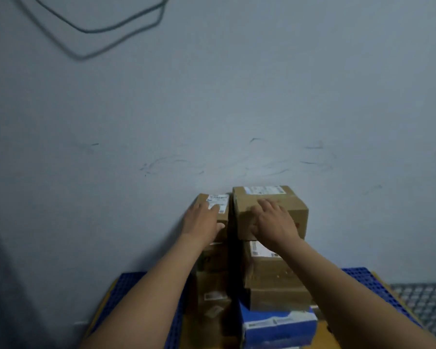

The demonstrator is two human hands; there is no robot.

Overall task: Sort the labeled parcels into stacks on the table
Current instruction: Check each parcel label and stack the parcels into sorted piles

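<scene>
**A:** Where are the parcels?

**B:** Two stacks on the table (pixel 103 301), hard against the wall (pixel 212 109). The left stack (pixel 212 283) is narrow and the right stack (pixel 272 273) is wider. There's a blue-and-white box (pixel 277 326) at the bottom of the right one, and blue grid mat (pixel 129 288) under the lot.

**A:** Hands?

**B:** The left hand (pixel 203 219) lies on the left top parcel (pixel 218 201), fingers laid out fairly straight across the lid and label, thumb at the front edge. It looks like pressing, not gripping. The right hand (pixel 275 220) is on the right top parcel (pixel 296 210), fingers bent over the lid, thumb down the front face. I read that as a hold on the top front edge. The frame is soft, so take that with caution.

**A:** Handling?

**B:** Taped corrugated cartons with stiff, square edges. The faces should hold a clamp without crushing. Weight is unknown. The small one is probably light, the big one could be either. Tape strips will be slick and bare card grips better.

**A:** Best hold?

**B:** Opposite side faces, low on the carton, palms flat. Lid-only contact just slides it.

**A:** Risks?

**B:** Both columns are tall, with mixed footprints. The right top parcel overhangs the carton below it. Pushing sideways could shear a column, so I'd lift straight up before moving across.

**A:** Labels readable?

**B:** Too blurred.
</scene>
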